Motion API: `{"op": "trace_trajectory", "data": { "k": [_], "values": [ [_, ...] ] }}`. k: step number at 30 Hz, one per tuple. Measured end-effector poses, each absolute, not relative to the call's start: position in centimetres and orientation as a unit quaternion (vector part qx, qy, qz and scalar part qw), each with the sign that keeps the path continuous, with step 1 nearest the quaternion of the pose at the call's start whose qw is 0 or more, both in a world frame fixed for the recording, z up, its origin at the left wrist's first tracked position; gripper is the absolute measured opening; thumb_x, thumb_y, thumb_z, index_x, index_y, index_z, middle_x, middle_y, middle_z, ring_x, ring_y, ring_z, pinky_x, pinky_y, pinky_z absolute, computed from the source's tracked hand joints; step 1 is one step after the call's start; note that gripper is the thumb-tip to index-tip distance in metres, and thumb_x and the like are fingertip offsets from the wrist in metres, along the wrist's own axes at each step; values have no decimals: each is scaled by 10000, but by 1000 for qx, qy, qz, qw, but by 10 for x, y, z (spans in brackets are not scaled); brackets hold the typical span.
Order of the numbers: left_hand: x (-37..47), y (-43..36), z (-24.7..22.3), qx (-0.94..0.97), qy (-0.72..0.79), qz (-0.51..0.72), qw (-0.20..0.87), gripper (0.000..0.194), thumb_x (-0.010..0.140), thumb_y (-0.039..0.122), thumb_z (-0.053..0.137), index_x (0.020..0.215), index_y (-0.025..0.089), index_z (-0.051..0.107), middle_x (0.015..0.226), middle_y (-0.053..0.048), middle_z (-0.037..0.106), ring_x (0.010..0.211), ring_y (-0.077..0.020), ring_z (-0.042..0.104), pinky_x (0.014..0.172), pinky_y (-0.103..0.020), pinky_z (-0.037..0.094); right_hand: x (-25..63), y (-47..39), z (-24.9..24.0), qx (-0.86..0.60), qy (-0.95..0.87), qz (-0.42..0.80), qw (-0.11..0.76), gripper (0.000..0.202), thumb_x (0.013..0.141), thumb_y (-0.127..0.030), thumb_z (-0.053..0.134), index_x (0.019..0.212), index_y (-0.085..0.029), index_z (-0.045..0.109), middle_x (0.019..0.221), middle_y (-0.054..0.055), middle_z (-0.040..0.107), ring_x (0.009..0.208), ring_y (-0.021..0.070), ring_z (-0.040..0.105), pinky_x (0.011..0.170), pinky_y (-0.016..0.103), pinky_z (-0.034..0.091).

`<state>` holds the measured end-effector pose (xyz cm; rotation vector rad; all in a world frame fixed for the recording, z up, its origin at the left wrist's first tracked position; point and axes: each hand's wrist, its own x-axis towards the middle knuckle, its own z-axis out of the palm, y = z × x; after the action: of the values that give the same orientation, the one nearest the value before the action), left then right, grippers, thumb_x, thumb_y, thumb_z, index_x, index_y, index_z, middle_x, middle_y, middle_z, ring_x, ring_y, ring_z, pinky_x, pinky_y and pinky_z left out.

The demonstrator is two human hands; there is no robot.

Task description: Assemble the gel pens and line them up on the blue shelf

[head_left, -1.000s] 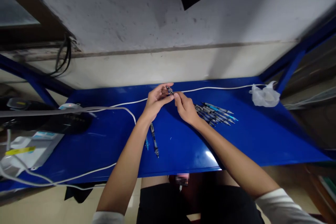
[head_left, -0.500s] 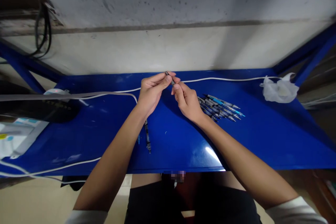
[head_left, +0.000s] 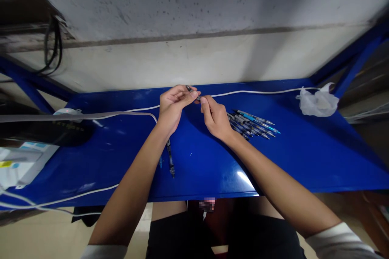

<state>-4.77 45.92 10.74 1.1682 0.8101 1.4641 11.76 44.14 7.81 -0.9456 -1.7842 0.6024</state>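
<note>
Above the back half of the blue table, my left hand [head_left: 172, 109] is closed on a pen [head_left: 189, 88], thumb against fingers. The pen's dark end sticks out at the upper left. My right hand [head_left: 217, 118] pinches at the pen's other end, which its fingers mostly hide. Whether the pen is in one piece I cannot make out. Beside my right wrist lies a pile of several pens [head_left: 257, 124], mostly clear and black, with a light blue one among them. By my left forearm are a dark pen [head_left: 170, 161] and a partly hidden blue pen [head_left: 161, 162].
A crumpled white plastic bag [head_left: 319, 101] sits at the right of the blue table [head_left: 209, 170]. White cables [head_left: 243, 92] cross the back and left side. At the left are a black cylindrical object [head_left: 69, 131] and a white box [head_left: 27, 162]. The wall stands directly behind.
The pen's dark end has swung to the left and shows more. My left hand has shifted slightly left, while my right hand still pinches. The camera view has moved a little.
</note>
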Motion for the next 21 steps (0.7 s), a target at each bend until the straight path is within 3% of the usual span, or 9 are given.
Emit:
{"op": "trace_trajectory", "data": {
  "k": [3, 7, 10, 13, 21],
  "values": [
    [-50, 463, 105, 477, 351, 624, 509, 300, 758, 366, 1018, 935, 222, 824, 843, -13, 740, 807, -171, 744, 838, -311, 620, 117, 442, 77, -377, -750, 246, 484, 407, 1196, -523, 349, 1139, -232, 628, 956, 45, 690, 799, 192, 646, 796, 333, 493],
    [-53, 462, 105, 499, 323, 594, 542, 338, 812, 337, 982, 1097, 216, 846, 1033, -75, 800, 1039, -228, 775, 984, -353, 603, 117, 446, 74, -375, -743, 240, 499, 322, 1187, -500, 405, 1143, -237, 585, 1012, 50, 679, 831, 193, 628, 810, 343, 485],
    [-53, 461, 105, 494, 325, 600, 539, 276, 799, 308, 985, 1012, 199, 848, 1082, -97, 815, 1099, -258, 777, 1033, -388, 591, 118, 448, 73, -386, -736, 241, 501, 312, 1176, -524, 421, 1098, -249, 547, 953, 31, 655, 787, 191, 601, 770, 340, 468],
    [-51, 462, 103, 483, 344, 618, 517, 239, 762, 290, 1007, 869, 184, 820, 1047, -85, 808, 1025, -231, 777, 967, -353, 597, 117, 449, 72, -388, -738, 241, 497, 300, 1168, -527, 433, 1070, -256, 519, 927, 22, 654, 755, 187, 588, 747, 335, 455],
    [-48, 464, 100, 454, 389, 628, 498, 340, 749, 309, 1023, 723, 186, 707, 736, -1, 675, 767, -152, 693, 825, -302, 575, 117, 448, 69, -410, -739, 237, 478, 220, 1143, -474, 515, 1077, -265, 498, 894, 8, 657, 707, 181, 573, 681, 321, 414]
  ]
}}
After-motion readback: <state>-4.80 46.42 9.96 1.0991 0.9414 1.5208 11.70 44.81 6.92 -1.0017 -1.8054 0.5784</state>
